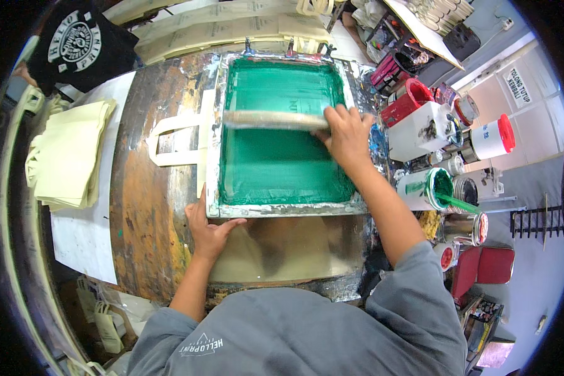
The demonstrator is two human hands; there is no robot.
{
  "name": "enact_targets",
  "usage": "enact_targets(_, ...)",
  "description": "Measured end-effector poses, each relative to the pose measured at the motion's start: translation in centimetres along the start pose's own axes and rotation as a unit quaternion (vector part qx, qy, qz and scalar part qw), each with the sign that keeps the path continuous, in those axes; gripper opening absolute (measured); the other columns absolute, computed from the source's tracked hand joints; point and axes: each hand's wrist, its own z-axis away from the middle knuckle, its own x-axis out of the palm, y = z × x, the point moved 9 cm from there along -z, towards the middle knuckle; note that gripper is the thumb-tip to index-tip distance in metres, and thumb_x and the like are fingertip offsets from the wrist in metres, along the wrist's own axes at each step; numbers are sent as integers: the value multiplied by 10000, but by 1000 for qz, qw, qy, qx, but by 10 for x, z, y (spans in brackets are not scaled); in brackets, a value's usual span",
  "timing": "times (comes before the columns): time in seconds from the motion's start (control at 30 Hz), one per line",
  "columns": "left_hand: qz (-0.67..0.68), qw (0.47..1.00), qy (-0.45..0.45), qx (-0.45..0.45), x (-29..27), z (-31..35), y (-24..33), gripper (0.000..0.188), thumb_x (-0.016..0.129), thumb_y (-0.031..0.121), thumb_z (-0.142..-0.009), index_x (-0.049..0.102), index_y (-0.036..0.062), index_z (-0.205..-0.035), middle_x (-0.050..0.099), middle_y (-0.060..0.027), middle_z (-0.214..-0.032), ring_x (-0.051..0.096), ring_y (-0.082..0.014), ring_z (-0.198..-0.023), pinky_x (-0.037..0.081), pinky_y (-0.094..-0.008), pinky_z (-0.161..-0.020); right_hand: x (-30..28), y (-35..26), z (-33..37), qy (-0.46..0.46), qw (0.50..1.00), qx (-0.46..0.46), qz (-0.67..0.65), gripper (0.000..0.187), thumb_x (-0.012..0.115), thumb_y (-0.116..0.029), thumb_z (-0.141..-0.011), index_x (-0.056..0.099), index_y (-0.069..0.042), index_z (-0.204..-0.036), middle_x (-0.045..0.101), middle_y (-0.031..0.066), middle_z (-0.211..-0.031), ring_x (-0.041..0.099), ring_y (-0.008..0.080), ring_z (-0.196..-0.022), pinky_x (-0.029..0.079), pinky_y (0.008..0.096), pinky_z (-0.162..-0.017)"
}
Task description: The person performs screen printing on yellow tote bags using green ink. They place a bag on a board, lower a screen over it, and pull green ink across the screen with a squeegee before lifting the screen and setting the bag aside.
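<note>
A screen printing frame with a pale, ink-smeared rim lies over the worktable. Green ink covers its mesh. My right hand is closed around the right end of a long squeegee, which lies across the upper half of the mesh and looks blurred. At the frame's near left corner, my left hand grips the edge, thumb stretched along the front rim; some of its fingers are partly hidden. From under the frame's left side sticks out the handle of a cream tote bag.
A stack of cream bags rests on white paper at the left. Along the right edge stand ink containers, among them a green-smeared tub with a green stick and a red tub. Clamps sit at the frame's far edge.
</note>
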Motion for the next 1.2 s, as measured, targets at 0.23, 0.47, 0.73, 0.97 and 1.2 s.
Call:
enact_targets(0.23,-213,975,-20,66,-25,-16,33,1236,942,689,-565,567,31,-1541,640,-139,-1203,542,-325,-1111,330,-457,-1040,58,51,-111,-96,995,-18,-29,548,937,-442,-701,702,-188,-1127,723,16,-1063,684,287,-1062,456,517,-841)
enact_targets(0.47,-109,966,27,231,-4,-202,110,1044,865,703,-737,593,64,-1516,576,-232,-1424,515,-431,-1355,376,-557,-1157,74,58,-135,-109,994,-3,-1,614,933,-437,-735,698,-220,-1259,733,-8,-1190,681,269,-1145,454,556,-930)
enact_targets(0.73,-265,933,-32,240,123,-325,84,726,679,768,-874,723,47,-955,717,-188,-926,697,-393,-899,560,-520,-801,80,51,-123,-56,998,-21,32,658,917,-465,-728,680,-203,-1284,734,-17,-1237,694,256,-1108,453,525,-907)
enact_targets(0.97,-249,924,25,289,92,-253,97,714,673,759,-881,648,50,-799,685,-138,-796,701,-357,-772,553,-487,-650,54,27,-68,-96,995,-19,-15,535,924,-386,-749,644,-171,-1151,730,19,-1097,698,301,-1052,460,551,-887)
enact_targets(1.2,-271,921,-28,277,66,-174,114,737,658,791,-866,679,55,-829,700,-109,-793,713,-318,-728,576,-430,-652,-1,-6,5,-140,990,2,-13,543,938,-328,-723,637,-150,-1138,708,36,-1066,686,302,-1046,460,542,-872)
